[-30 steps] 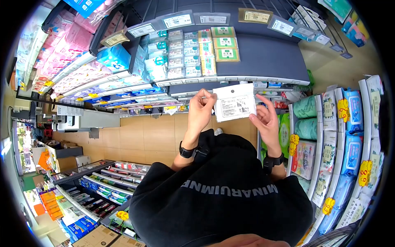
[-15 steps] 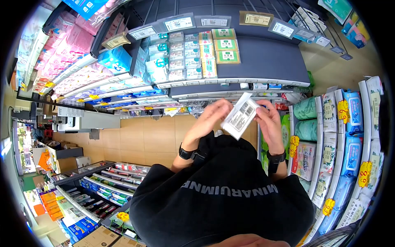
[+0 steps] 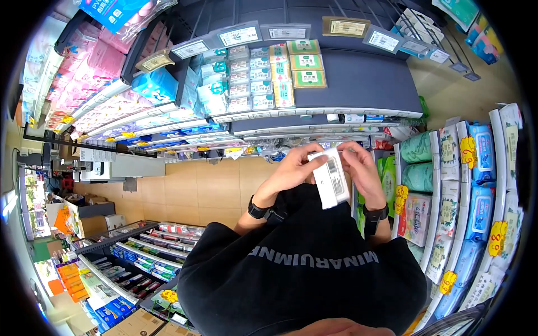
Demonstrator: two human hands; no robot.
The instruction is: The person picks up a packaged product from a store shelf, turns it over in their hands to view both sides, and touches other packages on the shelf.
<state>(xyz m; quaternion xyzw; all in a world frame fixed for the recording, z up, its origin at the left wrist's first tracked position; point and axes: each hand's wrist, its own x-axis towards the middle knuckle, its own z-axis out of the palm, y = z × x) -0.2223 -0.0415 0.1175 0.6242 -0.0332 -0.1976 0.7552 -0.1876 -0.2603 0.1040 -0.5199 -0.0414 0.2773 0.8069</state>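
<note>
At the left, pink packs (image 3: 105,56) on a shelf, well apart from the hands. Further right, small packets (image 3: 261,87) in neat rows on a dark shelf (image 3: 364,84). Below these, left hand (image 3: 294,171) with fingers curled narrow and thumb laid on the upper part of a white packet (image 3: 332,182), apparently pinching there. Held aslant between both hands, in front of the black top (image 3: 302,291), lower end unsupported; could pivot or slip downward with any easing of that thumb, for lack of a hold lower down. Next, right hand (image 3: 361,171) with fingers bent in at the packet's upper right edge; impossible to make out whether gripping or merely touching. Could crease at that edge from uneven pulling on two sides. Beyond, teal packs (image 3: 417,177) near the right wristband (image 3: 375,220); could get knocked by an outward swing of that arm.
</note>
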